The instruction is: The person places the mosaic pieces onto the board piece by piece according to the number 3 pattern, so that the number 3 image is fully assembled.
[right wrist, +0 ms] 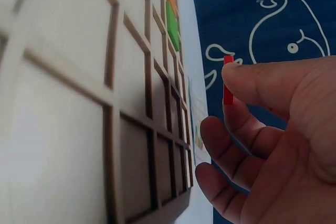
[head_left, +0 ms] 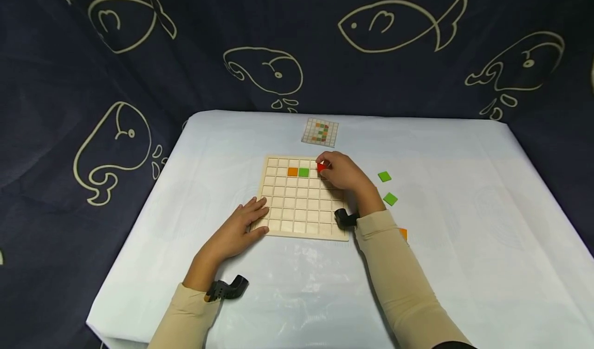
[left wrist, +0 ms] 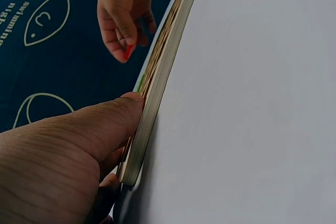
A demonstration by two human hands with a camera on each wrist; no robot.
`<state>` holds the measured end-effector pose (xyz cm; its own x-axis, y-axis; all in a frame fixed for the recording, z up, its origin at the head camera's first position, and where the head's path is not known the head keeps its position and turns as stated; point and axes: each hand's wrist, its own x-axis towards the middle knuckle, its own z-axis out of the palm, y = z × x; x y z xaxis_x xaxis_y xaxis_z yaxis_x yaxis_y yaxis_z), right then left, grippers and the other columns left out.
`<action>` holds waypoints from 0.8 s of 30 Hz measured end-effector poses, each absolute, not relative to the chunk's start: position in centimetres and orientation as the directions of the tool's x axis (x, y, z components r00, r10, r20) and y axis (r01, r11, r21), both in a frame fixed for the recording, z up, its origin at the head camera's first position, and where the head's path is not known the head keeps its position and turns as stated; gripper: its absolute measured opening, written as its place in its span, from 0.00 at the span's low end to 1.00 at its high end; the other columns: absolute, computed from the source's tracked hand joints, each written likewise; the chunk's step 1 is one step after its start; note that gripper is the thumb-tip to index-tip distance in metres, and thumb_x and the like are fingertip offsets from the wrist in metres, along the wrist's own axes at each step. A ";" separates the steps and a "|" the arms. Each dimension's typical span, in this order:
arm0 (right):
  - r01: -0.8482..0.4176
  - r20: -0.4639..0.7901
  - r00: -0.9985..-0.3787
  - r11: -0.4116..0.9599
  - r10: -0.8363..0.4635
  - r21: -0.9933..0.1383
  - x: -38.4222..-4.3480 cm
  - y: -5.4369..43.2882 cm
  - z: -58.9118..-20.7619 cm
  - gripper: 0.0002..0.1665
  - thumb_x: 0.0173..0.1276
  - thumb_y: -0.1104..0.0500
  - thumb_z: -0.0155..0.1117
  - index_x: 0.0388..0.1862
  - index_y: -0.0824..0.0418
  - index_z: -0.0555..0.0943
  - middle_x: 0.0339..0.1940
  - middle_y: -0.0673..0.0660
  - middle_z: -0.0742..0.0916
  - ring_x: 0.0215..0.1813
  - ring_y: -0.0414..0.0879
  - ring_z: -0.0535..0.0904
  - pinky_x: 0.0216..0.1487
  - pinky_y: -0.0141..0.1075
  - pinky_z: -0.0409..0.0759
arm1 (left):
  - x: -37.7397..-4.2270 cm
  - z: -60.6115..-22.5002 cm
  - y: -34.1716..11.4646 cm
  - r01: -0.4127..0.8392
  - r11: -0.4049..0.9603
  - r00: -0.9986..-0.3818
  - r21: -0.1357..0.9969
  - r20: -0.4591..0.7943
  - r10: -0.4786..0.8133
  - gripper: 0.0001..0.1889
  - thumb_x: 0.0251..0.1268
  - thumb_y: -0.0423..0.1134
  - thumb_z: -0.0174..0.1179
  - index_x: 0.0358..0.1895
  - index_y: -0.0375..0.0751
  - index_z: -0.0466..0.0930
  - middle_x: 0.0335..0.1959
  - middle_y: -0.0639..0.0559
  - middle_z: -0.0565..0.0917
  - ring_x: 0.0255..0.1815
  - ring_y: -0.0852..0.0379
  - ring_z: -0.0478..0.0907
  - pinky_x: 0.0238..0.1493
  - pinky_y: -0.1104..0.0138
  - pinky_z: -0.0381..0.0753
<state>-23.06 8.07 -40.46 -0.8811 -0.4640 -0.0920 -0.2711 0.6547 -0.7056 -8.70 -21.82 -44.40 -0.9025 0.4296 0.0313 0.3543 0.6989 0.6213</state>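
Note:
A light wooden grid board lies on the table, with an orange tile and a green tile side by side in its second row from the top. Above the board's upper right part, my right hand pinches a red tile between thumb and index finger. In the right wrist view the tile is held edge-on, apart from the grid. At the board's lower left edge rests my left hand, its fingers spread and fairly straight. Its thumb touches the board's rim in the left wrist view.
A small pattern card with a coloured grid lies behind the board. To the right are two loose green tiles and an orange piece partly covered by the right sleeve. A dark curtain with fish drawings hangs behind the white table.

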 end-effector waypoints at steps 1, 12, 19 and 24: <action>-0.273 -0.088 -0.881 0.652 -0.465 -0.707 -23.1 8.0 -40.5 0.18 0.74 0.66 0.55 0.61 0.65 0.77 0.51 0.62 0.81 0.53 0.55 0.75 0.54 0.48 0.75 | -8.7 -44.4 -21.8 0.351 0.700 -0.904 0.622 0.028 0.428 0.29 0.71 0.44 0.62 0.70 0.33 0.70 0.76 0.44 0.62 0.78 0.44 0.51 0.75 0.43 0.45; -0.292 -0.098 -0.865 0.653 -0.491 -0.699 -23.7 6.7 -41.1 0.18 0.73 0.67 0.55 0.60 0.65 0.77 0.49 0.62 0.81 0.50 0.55 0.76 0.53 0.48 0.75 | -8.7 -44.4 -21.7 0.366 0.699 -0.902 0.614 0.050 0.428 0.29 0.70 0.43 0.63 0.69 0.31 0.71 0.75 0.42 0.63 0.78 0.42 0.53 0.74 0.41 0.47; -0.241 -0.151 -0.873 0.680 -0.463 -0.692 -23.6 6.1 -41.5 0.19 0.71 0.68 0.55 0.60 0.64 0.77 0.53 0.63 0.80 0.53 0.56 0.76 0.55 0.48 0.75 | -8.7 -44.4 -21.7 0.356 0.704 -0.905 0.615 0.038 0.424 0.29 0.70 0.44 0.62 0.69 0.33 0.71 0.76 0.44 0.62 0.78 0.44 0.52 0.75 0.43 0.46; -0.236 -0.152 -0.878 0.687 -0.455 -0.687 -23.7 6.0 -41.8 0.19 0.70 0.68 0.55 0.59 0.64 0.77 0.53 0.63 0.80 0.54 0.56 0.75 0.57 0.48 0.74 | -8.7 -44.3 -21.8 0.358 0.701 -0.905 0.617 0.044 0.424 0.29 0.70 0.43 0.63 0.69 0.33 0.71 0.76 0.44 0.63 0.78 0.43 0.52 0.74 0.42 0.47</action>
